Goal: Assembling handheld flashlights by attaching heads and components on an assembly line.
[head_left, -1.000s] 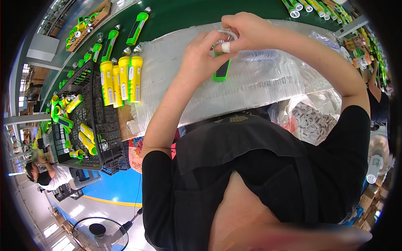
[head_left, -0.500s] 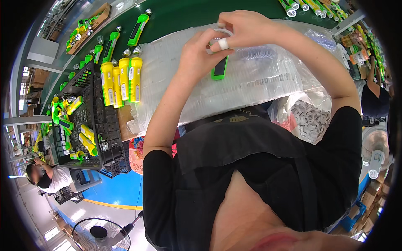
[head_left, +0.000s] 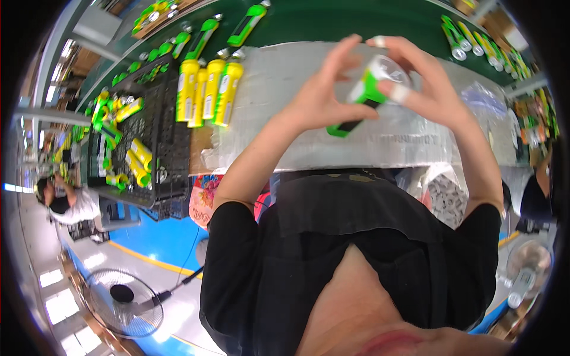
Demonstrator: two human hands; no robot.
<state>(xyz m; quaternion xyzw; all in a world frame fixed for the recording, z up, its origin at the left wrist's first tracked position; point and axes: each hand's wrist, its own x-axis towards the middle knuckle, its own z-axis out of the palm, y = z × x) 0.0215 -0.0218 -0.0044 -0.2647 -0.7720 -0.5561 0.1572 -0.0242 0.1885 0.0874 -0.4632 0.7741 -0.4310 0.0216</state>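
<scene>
Hands raised above clear plastic sheet [head_left: 309, 95] on green table [head_left: 332, 18]. Left hand [head_left: 323, 98]: fingers curled, thumb and fingertips pinching lower part of green-and-black tool [head_left: 359, 101]. Right hand [head_left: 424, 83]: fingers spread around tool's upper end, white tape on two fingertips, clear film at top held between them. Tool tilted, held between both hands, clear of sheet. Three yellow tools [head_left: 208, 92] side by side, well to left, at sheet's edge. Black crate [head_left: 148, 148] further left, holding more yellow tools.
</scene>
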